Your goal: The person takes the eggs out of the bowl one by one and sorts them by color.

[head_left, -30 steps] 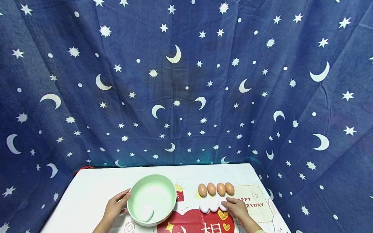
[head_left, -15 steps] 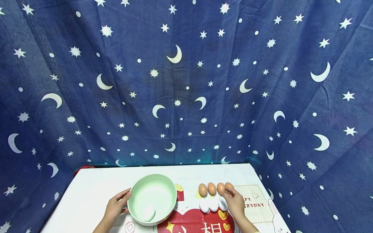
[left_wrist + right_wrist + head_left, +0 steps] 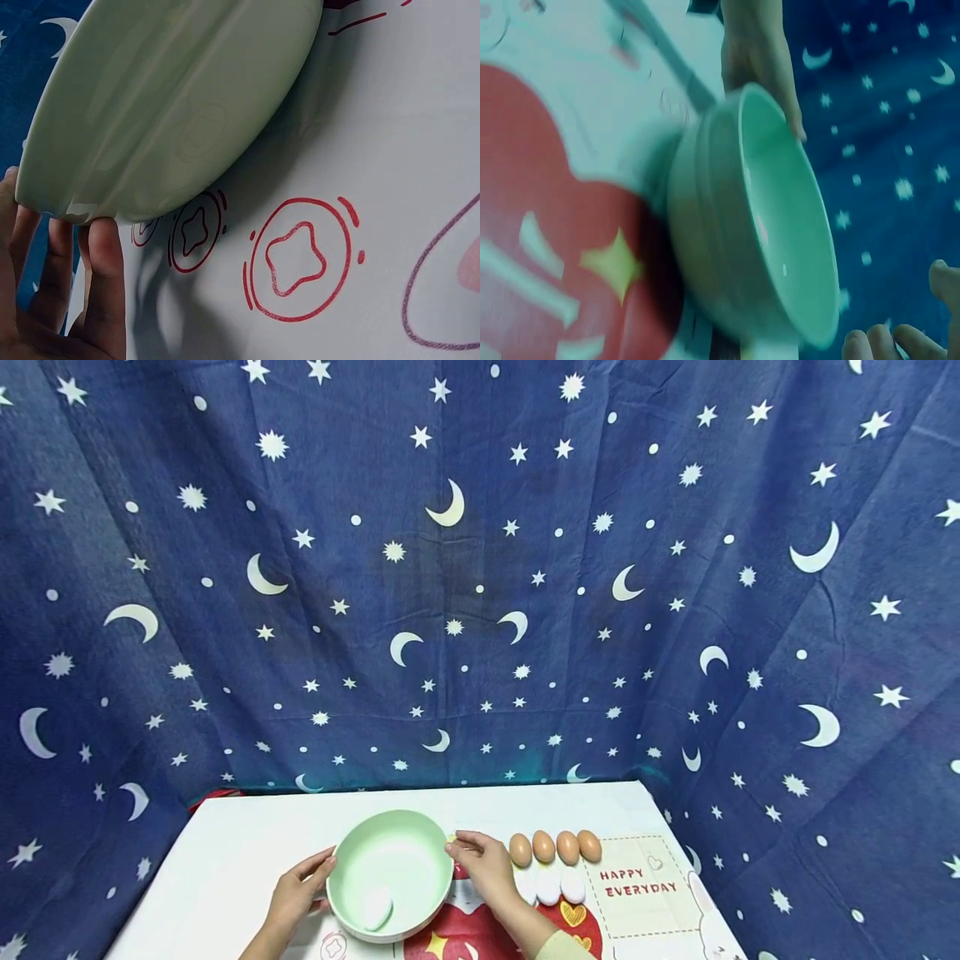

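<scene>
Bowl (image 3: 390, 872) sits on the table (image 3: 240, 852), one white egg (image 3: 377, 908) inside. Left hand (image 3: 296, 893) touches its left rim, fingers relaxed; right hand (image 3: 480, 864) hovers at the right rim (curled, whether holding anything I cannot tell), brown eggs (image 3: 556, 847) just right.

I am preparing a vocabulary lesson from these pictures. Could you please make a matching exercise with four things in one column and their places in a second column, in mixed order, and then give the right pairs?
Things
1. green bowl
2. brown eggs
3. left hand
4. single white egg

Places
A. inside the bowl
B. in a row behind the white eggs
C. at the bowl's left rim
D. between the two hands, the right hand at its right rim

Pairs: 1-D, 2-B, 3-C, 4-A
</scene>
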`<state>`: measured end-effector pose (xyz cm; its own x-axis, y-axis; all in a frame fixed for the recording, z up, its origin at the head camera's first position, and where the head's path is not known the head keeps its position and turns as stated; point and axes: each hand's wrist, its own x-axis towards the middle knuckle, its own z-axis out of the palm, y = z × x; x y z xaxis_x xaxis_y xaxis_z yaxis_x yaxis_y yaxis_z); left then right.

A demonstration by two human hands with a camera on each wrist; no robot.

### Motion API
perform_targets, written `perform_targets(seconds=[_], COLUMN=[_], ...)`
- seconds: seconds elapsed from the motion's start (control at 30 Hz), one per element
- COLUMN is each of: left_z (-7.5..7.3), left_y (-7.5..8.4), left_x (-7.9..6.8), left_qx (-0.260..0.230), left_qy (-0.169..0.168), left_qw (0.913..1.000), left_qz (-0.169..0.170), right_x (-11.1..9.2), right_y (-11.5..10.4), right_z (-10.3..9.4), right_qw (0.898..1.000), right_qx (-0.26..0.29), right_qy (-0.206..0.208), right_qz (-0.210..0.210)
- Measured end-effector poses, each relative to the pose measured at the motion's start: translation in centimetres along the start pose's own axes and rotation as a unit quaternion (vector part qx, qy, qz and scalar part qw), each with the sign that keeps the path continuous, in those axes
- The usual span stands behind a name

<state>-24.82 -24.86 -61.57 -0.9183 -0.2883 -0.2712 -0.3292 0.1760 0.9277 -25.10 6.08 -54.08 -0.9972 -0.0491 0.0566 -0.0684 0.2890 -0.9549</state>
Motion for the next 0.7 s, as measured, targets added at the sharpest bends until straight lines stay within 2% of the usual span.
perform_targets(seconds=[0.17, 0.33, 0.53, 0.63, 0.7], left_z=[-0.1, -0.3, -0.4, -0.2, -0.2], left_y=[0.0, 0.0, 0.0, 0.0, -0.1], left_x=[-0.1, -0.2, -0.2, -0.2, -0.3], left_qx=[-0.001, 0.002, 0.006, 0.006, 0.006], left_qy=[-0.001, 0.000, -0.001, -0.004, -0.004], left_qw=[1.0000, 1.0000, 0.9998, 0.9998, 0.9998], left_qz=[0.007, 0.008, 0.018, 0.019, 0.021], right_x=[-0.1, -0.3, -0.3, -0.2, -0.2], right_y=[-0.9, -1.4, -1.5, -0.9, -0.4], right_z=[3.9, 6.8, 9.2, 10.0, 10.5], right_qw=[0.999, 0.996, 0.991, 0.985, 0.984], right_qx=[0.019, 0.015, -0.063, -0.100, -0.113], right_qy=[-0.041, -0.065, -0.061, -0.061, -0.063], right_qz=[0.018, 0.058, 0.098, 0.123, 0.125])
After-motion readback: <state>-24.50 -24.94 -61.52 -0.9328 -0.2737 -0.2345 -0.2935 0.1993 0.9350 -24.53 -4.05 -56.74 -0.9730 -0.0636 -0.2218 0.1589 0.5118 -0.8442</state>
